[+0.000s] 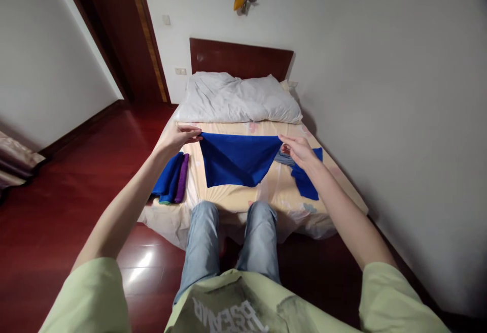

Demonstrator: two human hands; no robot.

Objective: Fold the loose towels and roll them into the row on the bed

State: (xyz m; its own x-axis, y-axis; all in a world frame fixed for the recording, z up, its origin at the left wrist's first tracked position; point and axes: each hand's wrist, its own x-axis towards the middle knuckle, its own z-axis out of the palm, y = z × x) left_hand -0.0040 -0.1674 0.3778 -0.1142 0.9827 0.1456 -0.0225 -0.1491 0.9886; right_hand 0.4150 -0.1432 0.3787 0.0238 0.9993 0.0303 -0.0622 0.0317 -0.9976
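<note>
Cloth (238,160) hung stretched above the bed (274,191), long edge running left to right; left hand (178,137) pinched one top corner, right hand (300,150) the other, both equally near.

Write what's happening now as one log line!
left hand: holds cloth corner | right hand: holds other corner | cloth: stretched above bed | stack: left

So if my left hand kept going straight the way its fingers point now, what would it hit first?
The left hand points right, along the top edge of the blue cloth it pinches. Going on, it would probably meet the right hand at the other corner first, though depth is hard to judge.
</note>
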